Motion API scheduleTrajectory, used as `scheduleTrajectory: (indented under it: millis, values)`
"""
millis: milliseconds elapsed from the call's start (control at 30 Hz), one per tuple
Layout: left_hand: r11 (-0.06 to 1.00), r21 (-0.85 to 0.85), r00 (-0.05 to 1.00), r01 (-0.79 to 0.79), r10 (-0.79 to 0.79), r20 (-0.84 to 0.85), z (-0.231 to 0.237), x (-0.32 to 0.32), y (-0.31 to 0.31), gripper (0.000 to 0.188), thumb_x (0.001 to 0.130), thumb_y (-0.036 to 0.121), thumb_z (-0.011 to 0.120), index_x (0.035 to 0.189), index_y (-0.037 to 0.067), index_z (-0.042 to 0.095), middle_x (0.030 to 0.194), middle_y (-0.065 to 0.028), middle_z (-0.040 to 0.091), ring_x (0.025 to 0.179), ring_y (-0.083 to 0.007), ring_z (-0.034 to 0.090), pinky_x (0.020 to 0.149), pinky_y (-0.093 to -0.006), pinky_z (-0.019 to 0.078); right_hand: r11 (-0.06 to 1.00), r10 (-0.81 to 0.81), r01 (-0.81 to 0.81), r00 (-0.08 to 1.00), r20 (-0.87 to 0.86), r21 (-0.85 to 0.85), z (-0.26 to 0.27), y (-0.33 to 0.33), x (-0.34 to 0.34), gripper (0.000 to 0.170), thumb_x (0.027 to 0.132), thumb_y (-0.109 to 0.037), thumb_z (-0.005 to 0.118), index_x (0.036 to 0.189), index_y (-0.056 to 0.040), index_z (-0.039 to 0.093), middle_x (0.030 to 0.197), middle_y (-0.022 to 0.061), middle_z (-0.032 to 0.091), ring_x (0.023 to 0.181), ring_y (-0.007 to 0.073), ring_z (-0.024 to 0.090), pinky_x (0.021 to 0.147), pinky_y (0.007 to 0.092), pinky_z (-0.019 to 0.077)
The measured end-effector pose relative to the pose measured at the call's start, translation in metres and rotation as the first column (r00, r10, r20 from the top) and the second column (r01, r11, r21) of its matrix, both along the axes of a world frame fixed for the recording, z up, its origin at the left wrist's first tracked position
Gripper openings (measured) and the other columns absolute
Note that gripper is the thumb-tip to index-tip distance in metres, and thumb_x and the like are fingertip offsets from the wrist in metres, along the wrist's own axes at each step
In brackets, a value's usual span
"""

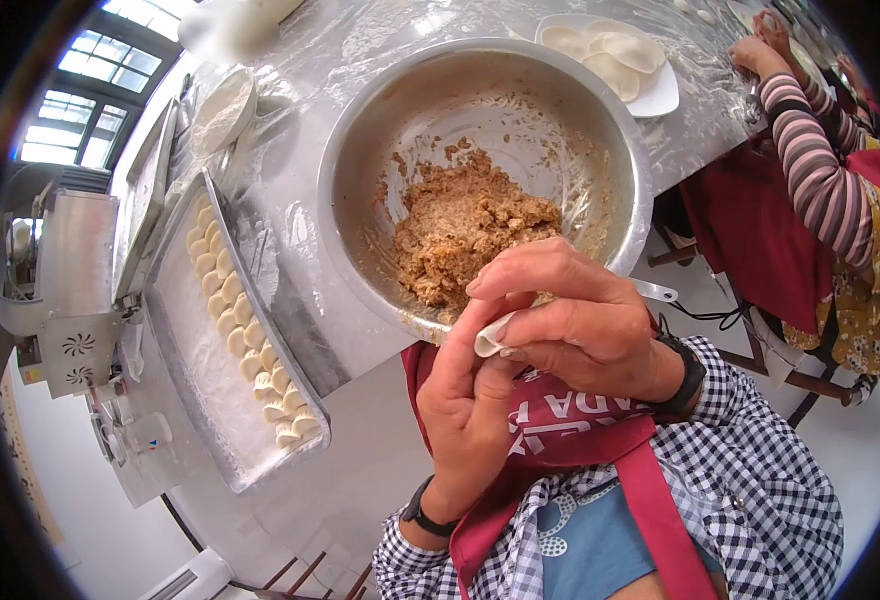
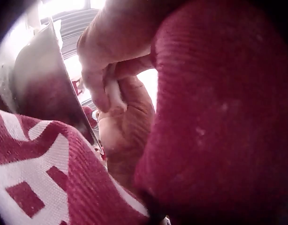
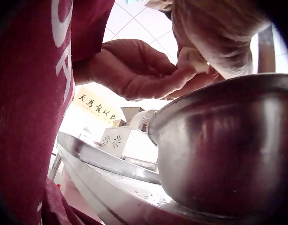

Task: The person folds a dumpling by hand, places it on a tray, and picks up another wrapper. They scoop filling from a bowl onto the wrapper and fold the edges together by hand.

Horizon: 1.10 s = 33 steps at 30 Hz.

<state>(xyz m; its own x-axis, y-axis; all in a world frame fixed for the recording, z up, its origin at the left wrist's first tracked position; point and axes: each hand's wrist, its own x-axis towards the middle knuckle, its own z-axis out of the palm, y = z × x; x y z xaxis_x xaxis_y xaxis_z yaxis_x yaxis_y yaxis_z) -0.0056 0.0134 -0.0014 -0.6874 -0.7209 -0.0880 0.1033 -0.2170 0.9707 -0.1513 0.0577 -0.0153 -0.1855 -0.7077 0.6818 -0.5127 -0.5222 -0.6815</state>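
A small pale dumpling is pinched between both hands, over the near rim of a steel bowl. My left hand holds it from the left between thumb and fingers. From the other side, my right hand pinches its edge, fingers bent over it. In the right wrist view the folded dough shows between the fingertips, just above the bowl's rim. Brown minced filling lies in the bowl; the hands hide part of its near edge.
To the left, a metal tray bears rows of finished dumplings. A white plate of round wrappers stands behind the bowl. A dish of flour sits at back left. Another person's striped sleeve is at right.
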Motion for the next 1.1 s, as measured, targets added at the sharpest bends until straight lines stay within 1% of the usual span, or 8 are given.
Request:
scheduleTrajectory:
  millis: [133, 267, 333, 467, 567, 633, 733, 1100]
  values:
    - [0.950, -0.307, 0.991, 0.060, -0.019, 0.136, 0.003, 0.002, -0.001, 0.041, 0.088, -0.002, 0.046, 0.128, -0.005, 0.038, 0.119, -0.0135, 0.053, 0.110, -0.0188, 0.051, 0.092, -0.0284, 0.0402, 0.999, 0.049, -0.048, 0.997, -0.053, 0.023, 0.000, 0.000, -0.003, 0.019, 0.071, -0.011, 0.070, 0.084, -0.0029, 0.059, 0.107, 0.0176, 0.057, 0.094, 0.0296, 0.058, 0.079, 0.0372, 0.0455]
    - [0.953, -0.301, 0.994, 0.027, 0.006, 0.107, 0.007, 0.000, -0.001, 0.044, 0.087, -0.004, 0.045, 0.130, -0.005, 0.036, 0.121, -0.0143, 0.051, 0.110, -0.0191, 0.050, 0.092, -0.0287, 0.0397, 0.999, 0.024, -0.028, 0.996, 0.091, 0.043, 0.003, -0.004, 0.003, 0.019, 0.072, -0.013, 0.069, 0.085, -0.0030, 0.061, 0.109, 0.0182, 0.056, 0.096, 0.0309, 0.057, 0.080, 0.0388, 0.0448]
    - [0.984, -0.177, 0.997, 0.005, 0.009, 0.077, 0.009, -0.002, 0.001, 0.043, 0.090, 0.003, 0.044, 0.131, -0.005, 0.033, 0.129, -0.0143, 0.042, 0.116, -0.0189, 0.045, 0.092, -0.0270, 0.0409, 0.999, 0.004, -0.005, 1.000, 0.027, 0.034, 0.004, -0.005, 0.002, 0.016, 0.067, -0.008, 0.069, 0.080, -0.0041, 0.061, 0.112, 0.0140, 0.055, 0.097, 0.0284, 0.056, 0.081, 0.0373, 0.0442]
    - [0.994, -0.102, 0.996, 0.032, -0.023, 0.087, 0.009, 0.002, -0.001, 0.046, 0.086, -0.004, 0.044, 0.130, -0.006, 0.033, 0.126, -0.0152, 0.046, 0.114, -0.0202, 0.048, 0.094, -0.0292, 0.0384, 0.996, 0.070, -0.072, 0.997, 0.044, 0.045, 0.000, -0.001, -0.003, 0.017, 0.070, -0.009, 0.071, 0.085, -0.0040, 0.062, 0.108, 0.0176, 0.056, 0.094, 0.0294, 0.057, 0.078, 0.0373, 0.0453]
    - [0.991, 0.102, 0.996, 0.088, -0.087, -0.006, 0.002, 0.007, -0.006, 0.043, 0.087, 0.000, 0.044, 0.129, -0.006, 0.035, 0.126, -0.0160, 0.046, 0.115, -0.0203, 0.046, 0.095, -0.0299, 0.0382, 0.994, 0.102, -0.109, 0.973, 0.208, 0.022, -0.005, 0.001, 0.000, 0.016, 0.071, -0.008, 0.071, 0.082, -0.0040, 0.061, 0.105, 0.0171, 0.057, 0.092, 0.0280, 0.058, 0.078, 0.0368, 0.0456]
    - [0.919, 0.358, 0.977, 0.167, -0.106, -0.184, -0.001, 0.008, -0.010, 0.045, 0.087, 0.008, 0.048, 0.128, -0.004, 0.036, 0.124, -0.0193, 0.046, 0.112, -0.0274, 0.050, 0.093, -0.0408, 0.0436, 0.996, 0.086, -0.089, 0.971, 0.222, 0.004, -0.006, 0.001, 0.001, 0.014, 0.072, -0.009, 0.071, 0.079, -0.0034, 0.060, 0.103, 0.0168, 0.058, 0.090, 0.0271, 0.058, 0.077, 0.0362, 0.0462]
    - [0.850, 0.490, 0.957, 0.195, -0.057, -0.283, 0.002, 0.006, -0.010, 0.042, 0.089, 0.014, 0.047, 0.126, -0.005, 0.038, 0.121, -0.0195, 0.049, 0.111, -0.0287, 0.051, 0.093, -0.0445, 0.0429, 0.999, 0.029, -0.032, 0.983, 0.179, 0.018, 0.000, 0.001, 0.001, 0.015, 0.072, -0.008, 0.071, 0.080, -0.0030, 0.060, 0.102, 0.0170, 0.058, 0.090, 0.0264, 0.059, 0.077, 0.0352, 0.0470]
    - [0.818, 0.549, 0.970, 0.173, -0.045, -0.239, -0.003, 0.010, -0.014, 0.036, 0.091, 0.016, 0.044, 0.121, -0.005, 0.042, 0.114, -0.0183, 0.054, 0.103, -0.0282, 0.056, 0.088, -0.0426, 0.0465, 0.993, 0.112, -0.116, 0.985, 0.128, 0.018, 0.002, 0.000, 0.003, 0.017, 0.068, -0.003, 0.069, 0.083, -0.0032, 0.061, 0.107, 0.0167, 0.058, 0.093, 0.0268, 0.059, 0.077, 0.0346, 0.0478]
